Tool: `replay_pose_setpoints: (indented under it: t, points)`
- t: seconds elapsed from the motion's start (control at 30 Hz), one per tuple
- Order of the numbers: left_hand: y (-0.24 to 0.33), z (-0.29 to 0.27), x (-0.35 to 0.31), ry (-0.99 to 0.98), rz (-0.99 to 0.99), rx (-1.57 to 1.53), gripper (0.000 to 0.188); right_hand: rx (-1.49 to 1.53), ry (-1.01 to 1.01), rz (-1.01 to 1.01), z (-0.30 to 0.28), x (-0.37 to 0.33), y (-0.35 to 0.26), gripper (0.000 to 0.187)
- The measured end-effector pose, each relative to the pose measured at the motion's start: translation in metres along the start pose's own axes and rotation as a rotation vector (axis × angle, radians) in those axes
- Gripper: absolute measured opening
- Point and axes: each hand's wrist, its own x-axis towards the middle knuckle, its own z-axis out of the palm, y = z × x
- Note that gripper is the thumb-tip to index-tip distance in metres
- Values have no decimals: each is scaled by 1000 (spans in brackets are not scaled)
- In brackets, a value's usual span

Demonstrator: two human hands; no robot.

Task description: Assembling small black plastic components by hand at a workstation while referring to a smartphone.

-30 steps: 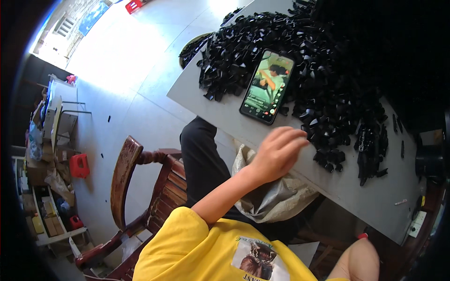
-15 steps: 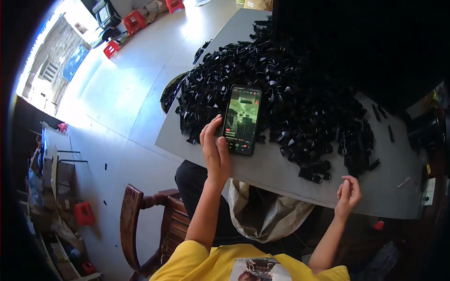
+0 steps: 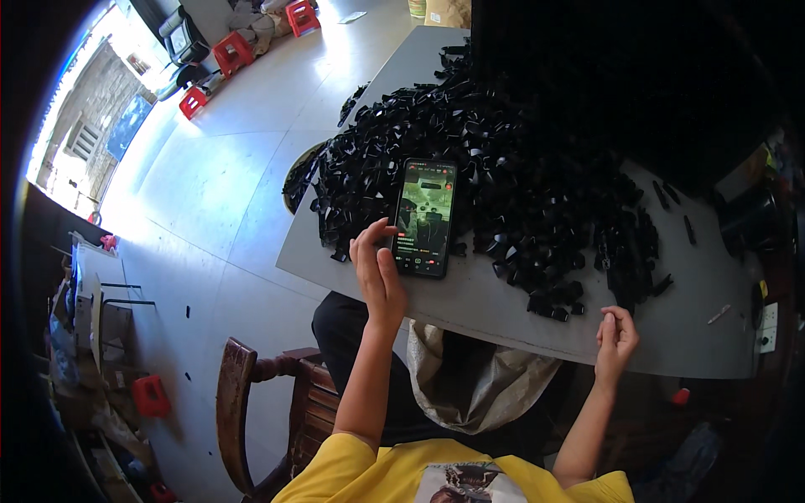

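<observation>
The smartphone (image 3: 425,220) is being kept on the table (image 3: 679,344), near the front edge, toward the left corner, beside black plastic pieces (image 3: 428,121). Compared with half a second ago, the left hand (image 3: 379,281), thumb and fingers apart, is being brought over the smartphone's left border, so it is apparently being operated. The right hand (image 3: 618,339) is being held curled by the front edge; whether anything is being pinched cannot be told.

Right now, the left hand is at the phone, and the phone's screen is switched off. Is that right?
Not quite: the head view shows the phone with its screen lit, an image on it. The left hand is at the phone.
</observation>
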Motion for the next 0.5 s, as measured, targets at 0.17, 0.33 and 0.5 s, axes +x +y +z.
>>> replay_pose_setpoints:
  t: [0.17,0.33,0.5]
  points:
    - [1,-3,-2,-51,-61,-20,46,-9,4,1,0,0,0,11]
    - [8,2,0,-60,-48,197,54,-30,-1,-13,-1,0,1,11]
    - [3,3,1,-7,-32,145,58,-50,4,-21,-1,0,2,12]
